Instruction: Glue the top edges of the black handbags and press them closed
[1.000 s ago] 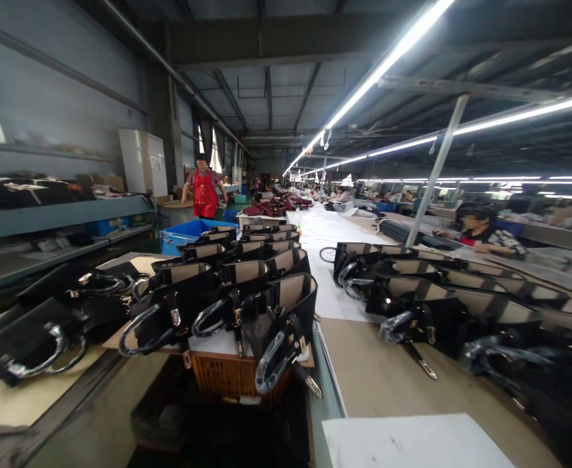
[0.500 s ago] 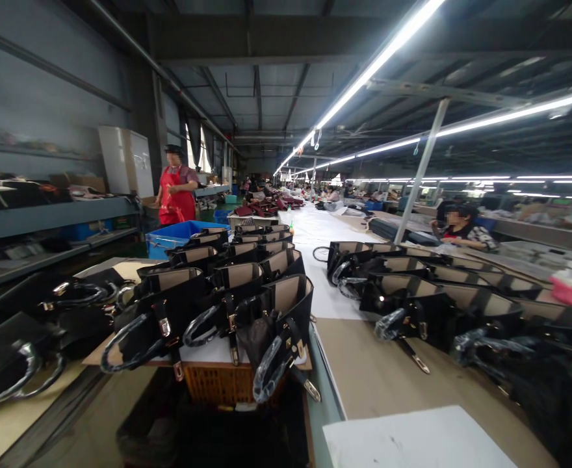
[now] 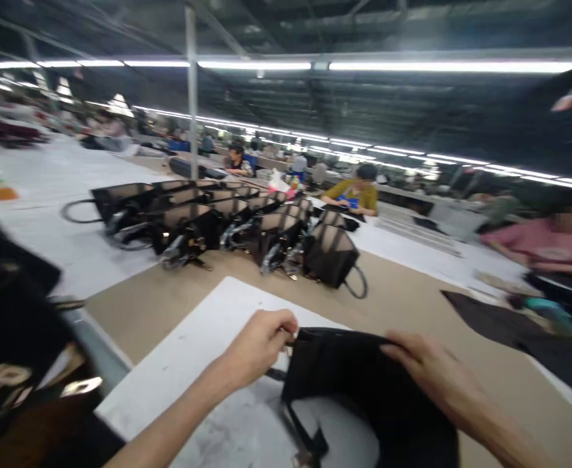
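A black handbag (image 3: 364, 396) lies on a white board (image 3: 193, 364) on the tan worktable right in front of me. My left hand (image 3: 261, 344) is closed on the bag's top edge at its left corner. My right hand (image 3: 427, 374) rests on the bag's right side, fingers laid over the fabric and gripping it. A black strap hangs from the bag's lower left.
A row of several black and tan handbags (image 3: 218, 221) stands on the table beyond. More black bags (image 3: 13, 338) crowd the left edge. Dark fabric pieces (image 3: 510, 325) lie at the right. Other people sit working: one in yellow (image 3: 354, 192), one in pink (image 3: 554, 240).
The view has swung to the right and down. Both my hands and the black handbag have come into sight; the person in the red apron and the shelves are out of view.
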A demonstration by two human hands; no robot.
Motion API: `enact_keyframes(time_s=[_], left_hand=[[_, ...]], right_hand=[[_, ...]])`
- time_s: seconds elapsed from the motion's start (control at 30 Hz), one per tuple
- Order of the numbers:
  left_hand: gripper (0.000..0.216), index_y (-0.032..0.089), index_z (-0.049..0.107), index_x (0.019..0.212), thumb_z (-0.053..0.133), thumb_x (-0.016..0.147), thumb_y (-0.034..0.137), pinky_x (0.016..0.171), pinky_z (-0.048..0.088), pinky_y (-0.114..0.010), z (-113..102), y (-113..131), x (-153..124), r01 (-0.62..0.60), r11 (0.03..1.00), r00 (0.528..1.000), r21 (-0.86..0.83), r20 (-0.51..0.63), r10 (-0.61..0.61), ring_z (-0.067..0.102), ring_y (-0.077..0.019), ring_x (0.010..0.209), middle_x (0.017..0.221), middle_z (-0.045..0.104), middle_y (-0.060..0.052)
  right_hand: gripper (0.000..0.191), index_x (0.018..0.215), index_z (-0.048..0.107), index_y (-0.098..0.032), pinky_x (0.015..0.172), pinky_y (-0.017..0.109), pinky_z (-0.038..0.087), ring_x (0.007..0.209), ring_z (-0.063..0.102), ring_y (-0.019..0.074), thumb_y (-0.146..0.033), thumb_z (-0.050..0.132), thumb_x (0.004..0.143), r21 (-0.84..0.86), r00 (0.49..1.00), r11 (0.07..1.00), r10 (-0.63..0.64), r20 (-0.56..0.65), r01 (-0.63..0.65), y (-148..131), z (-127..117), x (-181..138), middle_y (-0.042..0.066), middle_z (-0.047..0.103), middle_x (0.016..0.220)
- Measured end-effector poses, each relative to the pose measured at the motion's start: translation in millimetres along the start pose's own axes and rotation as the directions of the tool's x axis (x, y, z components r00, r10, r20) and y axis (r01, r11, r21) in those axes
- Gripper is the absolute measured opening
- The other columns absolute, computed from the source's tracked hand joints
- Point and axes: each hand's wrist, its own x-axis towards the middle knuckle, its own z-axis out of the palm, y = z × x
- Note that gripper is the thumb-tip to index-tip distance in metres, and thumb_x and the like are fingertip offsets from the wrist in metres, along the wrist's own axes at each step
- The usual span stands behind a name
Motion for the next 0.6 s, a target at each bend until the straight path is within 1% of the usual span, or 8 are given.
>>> enact_keyframes(time_s=[0.07, 0.13, 0.23, 0.3, 0.37, 0.47, 0.53, 0.6], left_hand=[[0.023, 0.018, 0.054, 0.076, 0.035, 0.075, 0.005, 0.062, 0.040, -0.023, 2.0, -1.1, 2.3, -0.018, 0.999, 0.998, 0.036, -0.065, 0.020, 0.050, -0.0114, 0.066, 0.067, 0.053, 0.003], [0.027, 0.020, 0.053, 0.084, 0.032, 0.076, 0.007, 0.059, 0.039, -0.023, 3.3, 5.2, -2.3, 0.002, 0.998, 0.991, 0.071, -0.132, 0.008, 0.050, -0.0124, 0.066, 0.069, 0.053, 0.003], [0.028, 0.022, 0.053, 0.098, 0.034, 0.080, 0.013, 0.063, 0.041, -0.024, 10.8, 23.4, -8.1, -0.020, 0.991, 0.978, 0.133, -0.203, 0.047, 0.053, -0.0152, 0.081, 0.092, 0.058, -0.001], [0.026, 0.021, 0.054, 0.103, 0.042, 0.080, 0.020, 0.077, 0.042, -0.028, 19.2, 34.3, -4.5, -0.095, 0.967, 0.974, 0.237, -0.180, 0.140, 0.051, -0.0185, 0.096, 0.107, 0.057, -0.004], [0.028, 0.020, 0.056, 0.104, 0.051, 0.078, 0.025, 0.087, 0.038, -0.033, 27.1, 40.9, 4.7, -0.142, 0.920, 0.977, 0.364, -0.099, 0.190, 0.049, -0.0220, 0.103, 0.110, 0.057, -0.006], [0.027, 0.020, 0.060, 0.101, 0.055, 0.076, 0.026, 0.084, 0.038, -0.034, 33.9, 43.2, 21.4, -0.119, 0.871, 0.992, 0.476, 0.013, 0.128, 0.052, -0.0235, 0.097, 0.101, 0.062, -0.006], [0.024, 0.021, 0.062, 0.098, 0.054, 0.076, 0.026, 0.081, 0.038, -0.032, 34.7, 41.4, 30.0, -0.096, 0.876, 0.995, 0.473, 0.046, 0.084, 0.054, -0.0222, 0.092, 0.097, 0.064, -0.005], [0.022, 0.022, 0.065, 0.094, 0.054, 0.075, 0.027, 0.079, 0.038, -0.030, 33.7, 38.7, 35.3, -0.067, 0.904, 0.998, 0.422, 0.042, 0.054, 0.054, -0.0208, 0.090, 0.092, 0.065, -0.004]], right_hand=[[0.020, 0.077, 0.061, -0.020, 0.065, 0.027, 0.040, 0.076, 0.059, 0.0182, -0.023, 0.045, 0.088, -0.026, 0.995, 0.997, 0.078, 0.069, -0.077, -1.7, -6.5, -6.4, 0.003, 0.063, 0.075], [0.021, 0.076, 0.060, -0.020, 0.064, 0.025, 0.037, 0.074, 0.058, 0.0178, -0.021, 0.043, 0.088, -0.023, 0.993, 0.996, 0.091, 0.079, -0.090, -8.6, -7.8, -3.5, 0.002, 0.063, 0.072], [0.021, 0.070, 0.057, -0.020, 0.061, 0.024, 0.035, 0.070, 0.056, 0.0166, -0.022, 0.044, 0.086, -0.002, 0.995, 0.997, 0.073, 0.066, -0.073, -13.9, -6.8, 0.9, 0.001, 0.060, 0.068], [0.021, 0.069, 0.056, -0.019, 0.060, 0.024, 0.033, 0.067, 0.055, 0.0158, -0.022, 0.044, 0.086, 0.016, 0.997, 0.998, 0.052, 0.065, -0.054, -12.1, -6.0, 1.3, 0.001, 0.059, 0.065], [0.020, 0.070, 0.056, -0.020, 0.059, 0.024, 0.032, 0.066, 0.054, 0.0153, -0.022, 0.043, 0.085, 0.031, 0.997, 0.999, 0.035, 0.066, -0.037, -9.0, -5.5, 0.8, 0.000, 0.058, 0.064], [0.020, 0.068, 0.055, -0.019, 0.059, 0.024, 0.031, 0.066, 0.053, 0.0151, -0.023, 0.044, 0.085, 0.043, 0.998, 0.999, 0.023, 0.063, -0.026, -6.6, -5.0, 0.8, 0.000, 0.057, 0.065], [0.020, 0.067, 0.054, -0.019, 0.059, 0.024, 0.031, 0.066, 0.052, 0.0150, -0.022, 0.044, 0.084, 0.047, 0.998, 0.999, 0.019, 0.054, -0.022, -6.7, -4.6, 1.5, 0.000, 0.056, 0.064], [0.020, 0.066, 0.053, -0.019, 0.058, 0.024, 0.031, 0.063, 0.051, 0.0144, -0.022, 0.045, 0.084, 0.054, 0.999, 0.999, 0.007, 0.054, -0.010, -7.2, -4.2, 2.3, -0.001, 0.055, 0.062]])
